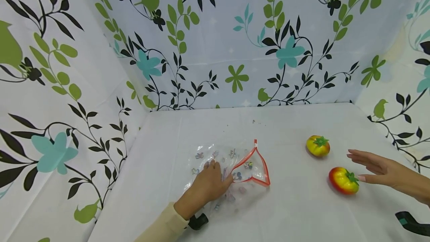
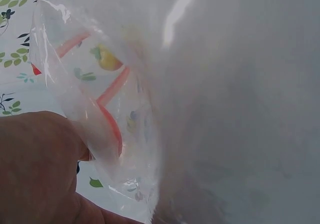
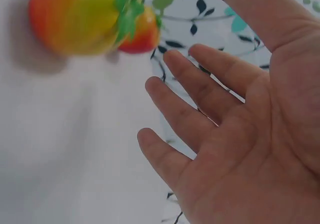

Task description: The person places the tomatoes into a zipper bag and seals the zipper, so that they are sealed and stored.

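My left hand (image 1: 209, 182) holds a clear plastic zip bag (image 1: 231, 193) printed with small cartoon figures, its thumb by the red-edged mouth. That mouth gapes toward the right; in the left wrist view its red strip (image 2: 112, 86) shows through the film, and part of the hand is hidden behind plastic. On the right, my right hand (image 1: 383, 169) hovers with straight, spread fingers, holding nothing. Its fingertips are right by a red-and-yellow toy tomato (image 1: 343, 180) with a green leafy top. Farther back sits a second, yellower toy tomato (image 1: 318, 146).
A white cloth (image 1: 292, 212) covers the table. Patterned sheets with leaves and birds hang at the back (image 1: 215, 40) and both sides. A black strap end (image 1: 414, 224) shows at the lower right, and a black device (image 1: 198, 221) is at my left wrist.
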The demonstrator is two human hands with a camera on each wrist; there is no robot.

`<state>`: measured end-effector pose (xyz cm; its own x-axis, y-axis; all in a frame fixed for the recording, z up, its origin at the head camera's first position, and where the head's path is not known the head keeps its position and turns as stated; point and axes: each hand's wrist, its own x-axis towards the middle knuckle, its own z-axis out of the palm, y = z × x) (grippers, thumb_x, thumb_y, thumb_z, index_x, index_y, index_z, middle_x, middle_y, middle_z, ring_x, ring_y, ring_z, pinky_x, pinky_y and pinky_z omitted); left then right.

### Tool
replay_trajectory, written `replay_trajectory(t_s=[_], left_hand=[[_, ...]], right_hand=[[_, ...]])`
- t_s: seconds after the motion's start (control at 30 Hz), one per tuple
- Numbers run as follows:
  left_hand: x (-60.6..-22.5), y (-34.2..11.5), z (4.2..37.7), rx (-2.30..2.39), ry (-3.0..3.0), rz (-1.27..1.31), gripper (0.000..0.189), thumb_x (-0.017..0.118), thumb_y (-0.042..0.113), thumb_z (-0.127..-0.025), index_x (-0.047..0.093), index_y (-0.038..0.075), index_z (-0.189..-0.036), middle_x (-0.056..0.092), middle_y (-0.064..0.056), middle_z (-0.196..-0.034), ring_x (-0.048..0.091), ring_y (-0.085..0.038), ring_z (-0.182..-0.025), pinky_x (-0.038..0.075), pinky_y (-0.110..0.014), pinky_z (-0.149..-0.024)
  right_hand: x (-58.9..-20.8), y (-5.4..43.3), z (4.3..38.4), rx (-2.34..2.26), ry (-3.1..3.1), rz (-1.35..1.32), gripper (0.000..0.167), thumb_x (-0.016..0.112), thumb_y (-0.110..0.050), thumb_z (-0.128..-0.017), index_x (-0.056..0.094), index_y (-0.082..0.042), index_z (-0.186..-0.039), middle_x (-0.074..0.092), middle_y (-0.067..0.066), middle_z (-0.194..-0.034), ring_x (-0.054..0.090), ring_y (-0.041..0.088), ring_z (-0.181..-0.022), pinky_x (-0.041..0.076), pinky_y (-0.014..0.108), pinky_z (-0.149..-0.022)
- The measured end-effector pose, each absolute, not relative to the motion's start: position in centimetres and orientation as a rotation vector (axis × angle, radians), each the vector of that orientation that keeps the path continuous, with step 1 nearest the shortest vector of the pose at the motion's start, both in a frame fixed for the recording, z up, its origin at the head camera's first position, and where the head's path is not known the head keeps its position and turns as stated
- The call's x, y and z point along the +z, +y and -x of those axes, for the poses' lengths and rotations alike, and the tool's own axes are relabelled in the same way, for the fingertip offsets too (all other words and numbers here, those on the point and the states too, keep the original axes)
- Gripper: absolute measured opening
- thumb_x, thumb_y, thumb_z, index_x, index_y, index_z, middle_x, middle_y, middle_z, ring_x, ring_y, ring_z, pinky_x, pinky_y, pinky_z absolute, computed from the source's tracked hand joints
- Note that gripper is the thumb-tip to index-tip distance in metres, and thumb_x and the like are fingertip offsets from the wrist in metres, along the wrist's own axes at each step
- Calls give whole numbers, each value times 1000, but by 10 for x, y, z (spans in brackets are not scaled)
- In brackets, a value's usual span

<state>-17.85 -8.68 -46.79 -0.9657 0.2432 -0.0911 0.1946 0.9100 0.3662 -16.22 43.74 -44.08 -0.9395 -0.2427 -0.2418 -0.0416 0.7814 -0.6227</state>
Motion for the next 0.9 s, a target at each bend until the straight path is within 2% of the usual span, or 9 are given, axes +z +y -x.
replay_trajectory(t_s=[0.03, 0.23, 0.47, 0.7, 0.9], left_hand=[[-468, -87, 178, 544, 2938, -339, 80, 58, 50, -100, 48, -16, -145, 46, -34, -156, 46, -51, -145, 49, -61, -109], [-469, -88, 179, 536, 2938, -333, 81, 57, 51, -101, 48, -16, -146, 45, -34, -157, 46, -51, -145, 49, -61, -109], [-469, -88, 180, 545, 2938, -318, 80, 57, 51, -101, 48, -14, -146, 45, -32, -158, 45, -51, -146, 48, -62, -110], [-471, -88, 179, 544, 2946, -345, 78, 57, 49, -101, 49, -15, -145, 46, -33, -157, 47, -51, -145, 49, -62, -109], [-471, -88, 179, 538, 2951, -342, 77, 57, 49, -101, 50, -14, -145, 47, -33, -156, 47, -52, -145, 49, -62, -109]], right_hand=[[-444, 442, 161, -917, 2642, 205, 85, 67, -32, -104, 20, 7, -163, 29, 45, -158, 32, 69, -136, 37, 81, -98], [-459, 454, 159, -885, 2528, 209, 87, 67, -34, -103, 20, 9, -162, 26, 46, -160, 31, 72, -137, 47, 79, -84], [-468, 453, 160, -861, 2510, 241, 83, 67, -35, -102, 26, 7, -161, 28, 46, -159, 27, 74, -133, 37, 87, -85], [-473, 443, 159, -892, 2528, 243, 76, 67, -34, -102, 35, 3, -160, 31, 43, -159, 29, 73, -134, 42, 83, -84], [-472, 435, 161, -878, 2552, 228, 75, 68, -38, -101, 39, 1, -159, 36, 42, -157, 30, 73, -133, 39, 85, -86]])
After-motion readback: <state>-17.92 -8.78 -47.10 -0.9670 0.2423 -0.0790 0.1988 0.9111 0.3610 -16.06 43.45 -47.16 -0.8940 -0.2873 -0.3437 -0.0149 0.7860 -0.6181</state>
